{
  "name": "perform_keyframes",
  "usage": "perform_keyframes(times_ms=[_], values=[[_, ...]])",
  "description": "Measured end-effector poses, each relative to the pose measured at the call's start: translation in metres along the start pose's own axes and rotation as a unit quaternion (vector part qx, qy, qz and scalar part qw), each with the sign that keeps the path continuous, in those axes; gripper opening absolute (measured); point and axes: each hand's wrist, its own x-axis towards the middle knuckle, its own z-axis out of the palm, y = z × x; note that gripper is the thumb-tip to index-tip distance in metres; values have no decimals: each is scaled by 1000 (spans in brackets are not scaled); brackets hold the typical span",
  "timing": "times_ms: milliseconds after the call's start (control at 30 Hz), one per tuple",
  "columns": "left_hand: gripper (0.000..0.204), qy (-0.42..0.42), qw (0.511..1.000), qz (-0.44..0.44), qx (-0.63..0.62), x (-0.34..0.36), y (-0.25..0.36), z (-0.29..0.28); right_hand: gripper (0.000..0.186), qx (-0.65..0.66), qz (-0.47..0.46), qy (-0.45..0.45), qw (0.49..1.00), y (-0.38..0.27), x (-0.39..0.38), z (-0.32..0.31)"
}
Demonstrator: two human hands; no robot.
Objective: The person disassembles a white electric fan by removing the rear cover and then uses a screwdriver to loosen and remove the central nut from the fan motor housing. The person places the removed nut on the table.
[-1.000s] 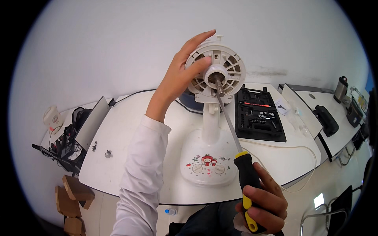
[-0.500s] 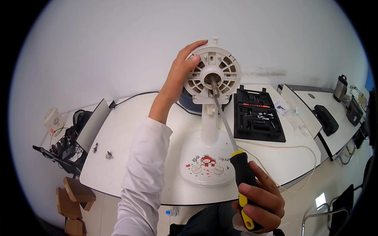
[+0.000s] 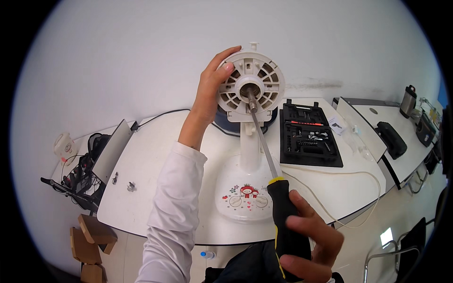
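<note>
My left hand [image 3: 211,82] is closed round the upper left rim of a white fan's round motor housing [image 3: 270,94], thumb on its front. A metal shaft [image 3: 252,102] sticks out from the central hub. My right hand [image 3: 311,240] holds a long screwdriver by its black and yellow handle [image 3: 282,212]; the blade [image 3: 265,146] runs up to the hub, just below the shaft's end, where its tip is hidden or too small to make out. The fan's stand [image 3: 249,146] rises from a white base [image 3: 231,210] with red cartoon figures and two knobs.
An open black toolkit [image 3: 309,151] lies right of the fan, beside a pale cord [image 3: 370,177]. Small metal pieces [image 3: 131,185] lie left. Side desks carry tangled cables [image 3: 82,165], a black case [image 3: 390,140] and a steel kettle [image 3: 408,101]. Cardboard [image 3: 85,245] and a chair [image 3: 408,250] stand below.
The motor housing and my left hand have shifted left and slightly down overall. The screwdriver's handle has moved left and up, and my right hand's fingers have shifted on it.
</note>
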Motion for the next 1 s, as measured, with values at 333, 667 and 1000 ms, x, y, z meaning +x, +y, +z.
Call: perform_keyframes(times_ms=[333, 667, 1000], values=[[58, 9, 1000, -13, -7, -1, -3, -3, 35, 0, 44, 5, 999, -7, -1, -1], [56, -2, 1000, 6, -4, 0, 2, 3, 58, -189, 150, -62, 968, -35, 6, -11], [57, -4, 1000, 15, -20, -1, -5, -2, 57, -244, 70, 123, 959, -5, -3, 7]])
